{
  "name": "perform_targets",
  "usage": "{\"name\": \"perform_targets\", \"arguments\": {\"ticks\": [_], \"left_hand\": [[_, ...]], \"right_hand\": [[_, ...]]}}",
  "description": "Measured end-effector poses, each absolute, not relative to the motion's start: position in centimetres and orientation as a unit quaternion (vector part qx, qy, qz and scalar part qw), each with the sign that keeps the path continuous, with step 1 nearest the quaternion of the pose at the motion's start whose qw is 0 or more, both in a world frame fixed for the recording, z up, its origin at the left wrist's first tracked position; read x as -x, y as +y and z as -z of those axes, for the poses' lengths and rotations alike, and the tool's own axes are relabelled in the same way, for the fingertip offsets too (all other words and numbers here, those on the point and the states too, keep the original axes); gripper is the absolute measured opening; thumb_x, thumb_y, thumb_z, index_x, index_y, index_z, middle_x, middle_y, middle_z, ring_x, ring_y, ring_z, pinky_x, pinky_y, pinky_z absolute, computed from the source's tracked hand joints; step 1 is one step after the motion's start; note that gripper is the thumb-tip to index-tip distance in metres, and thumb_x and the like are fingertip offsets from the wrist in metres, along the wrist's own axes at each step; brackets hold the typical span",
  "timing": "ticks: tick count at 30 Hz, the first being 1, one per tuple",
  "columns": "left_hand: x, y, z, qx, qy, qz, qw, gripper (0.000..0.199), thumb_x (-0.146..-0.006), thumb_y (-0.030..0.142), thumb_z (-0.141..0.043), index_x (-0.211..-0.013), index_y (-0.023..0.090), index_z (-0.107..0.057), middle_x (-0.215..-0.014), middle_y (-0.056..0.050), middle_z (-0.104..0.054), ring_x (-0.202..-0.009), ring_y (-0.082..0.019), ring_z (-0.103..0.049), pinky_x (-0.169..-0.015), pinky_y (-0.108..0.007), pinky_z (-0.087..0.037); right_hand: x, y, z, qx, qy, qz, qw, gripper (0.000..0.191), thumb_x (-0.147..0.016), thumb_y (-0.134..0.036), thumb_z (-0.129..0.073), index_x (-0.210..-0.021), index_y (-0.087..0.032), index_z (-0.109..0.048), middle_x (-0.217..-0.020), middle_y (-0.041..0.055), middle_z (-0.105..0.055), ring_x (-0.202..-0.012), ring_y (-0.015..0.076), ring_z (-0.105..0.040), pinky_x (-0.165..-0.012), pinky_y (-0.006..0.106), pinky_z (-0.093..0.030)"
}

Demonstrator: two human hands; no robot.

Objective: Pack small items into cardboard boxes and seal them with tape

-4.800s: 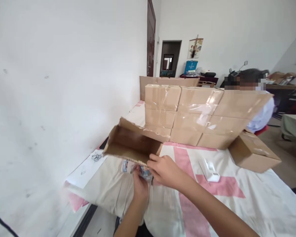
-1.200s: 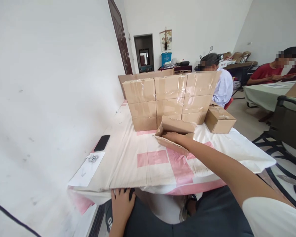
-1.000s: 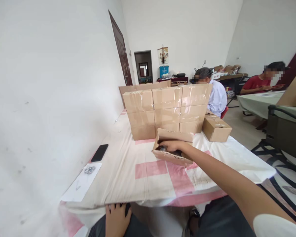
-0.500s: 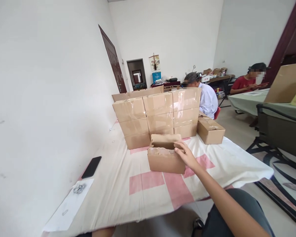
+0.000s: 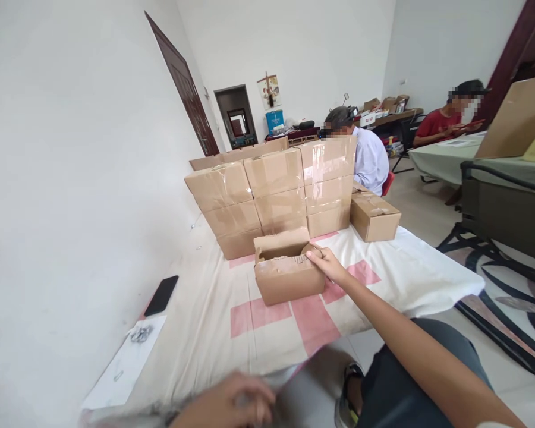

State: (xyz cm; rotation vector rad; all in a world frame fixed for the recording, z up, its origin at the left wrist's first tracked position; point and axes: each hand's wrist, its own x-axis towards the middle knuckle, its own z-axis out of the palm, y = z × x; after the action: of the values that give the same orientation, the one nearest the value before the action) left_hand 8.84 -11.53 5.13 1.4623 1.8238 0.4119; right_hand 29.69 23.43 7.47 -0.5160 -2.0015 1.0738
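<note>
An open-topped cardboard box [image 5: 289, 282] with ragged upper edges stands on the cloth-covered table [image 5: 196, 339]. My right hand [image 5: 325, 263] pinches its right end, the thumb on the front edge and the fingers at the torn rim. Low in the picture, my left hand [image 5: 232, 401] is over the table's near edge, apart from the box. Motion smears its fingers, and whether it holds anything is unclear.
Behind the box rises a stack of taped cartons [image 5: 274, 190]; another carton [image 5: 377, 217] sits at its right. At left lie a black phone [image 5: 161, 295] and white paper with a small shiny pile [image 5: 141, 333]. Two people sit beyond.
My left hand has come into view at the bottom. My right hand has closed on the box's right end, and the box now sits slightly turned. The view has shifted a little.
</note>
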Motion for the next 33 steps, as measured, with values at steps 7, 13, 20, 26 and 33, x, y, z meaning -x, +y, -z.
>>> {"name": "perform_targets", "arguments": {"ticks": [7, 13, 20, 26, 33], "left_hand": [[-5.5, -2.2, -7.9, -0.635, 0.678, -0.357, 0.1, 0.061, -0.093, 0.051, -0.059, -0.146, 0.022, -0.051, -0.15, -0.017, -0.054, -0.143, -0.034, -0.047, -0.119, -0.057, -0.037], [-5.6, -0.9, -4.8, -0.48, 0.661, -0.543, 0.193, 0.082, -0.098, 0.043, -0.054, -0.163, 0.032, -0.006, -0.165, -0.014, -0.034, -0.151, -0.029, -0.038, -0.118, -0.051, -0.039], [-2.8, 1.6, -5.3, -0.511, 0.572, -0.574, 0.286, 0.107, -0.082, 0.034, -0.064, -0.162, 0.038, 0.006, -0.167, -0.011, -0.028, -0.147, -0.028, -0.043, -0.112, -0.046, -0.046], [-1.3, -0.2, -4.7, -0.632, 0.616, -0.447, 0.149, 0.038, -0.097, 0.045, -0.054, -0.127, 0.029, -0.07, -0.147, -0.009, -0.056, -0.143, -0.03, -0.043, -0.126, -0.056, -0.021], [-0.8, -0.9, -3.6, -0.707, 0.609, -0.36, 0.002, 0.06, -0.088, 0.053, -0.071, -0.141, 0.029, -0.058, -0.154, -0.012, -0.05, -0.144, -0.033, -0.045, -0.124, -0.061, -0.026]], "right_hand": [[-28.7, 20.1, -7.5, 0.135, -0.807, -0.451, 0.357, 0.056, -0.095, -0.056, -0.055, -0.053, -0.022, -0.038, -0.053, -0.0071, -0.037, -0.055, 0.0115, -0.044, -0.121, 0.047, -0.036], [-28.6, 18.5, -6.1, 0.229, -0.743, -0.466, 0.422, 0.062, -0.084, -0.037, -0.069, -0.143, -0.03, -0.052, -0.151, 0.0096, -0.051, -0.149, 0.0276, -0.037, -0.123, 0.05, -0.03], [-26.6, 19.6, -4.9, 0.172, -0.717, -0.524, 0.427, 0.088, -0.079, -0.027, -0.066, -0.159, -0.035, -0.03, -0.164, 0.0042, -0.037, -0.154, 0.0226, -0.031, -0.126, 0.044, -0.026], [-26.9, 20.6, -5.9, 0.134, -0.81, -0.379, 0.427, 0.024, -0.094, -0.038, -0.058, -0.104, -0.025, -0.075, -0.119, 0.0086, -0.07, -0.122, 0.0257, -0.061, -0.113, 0.045, -0.041], [-33.6, 26.3, -7.9, 0.547, -0.645, -0.393, 0.36, 0.029, -0.095, -0.031, -0.054, -0.114, -0.016, -0.069, -0.123, 0.0125, -0.07, -0.113, 0.025, -0.064, -0.097, 0.035, -0.05]]}}
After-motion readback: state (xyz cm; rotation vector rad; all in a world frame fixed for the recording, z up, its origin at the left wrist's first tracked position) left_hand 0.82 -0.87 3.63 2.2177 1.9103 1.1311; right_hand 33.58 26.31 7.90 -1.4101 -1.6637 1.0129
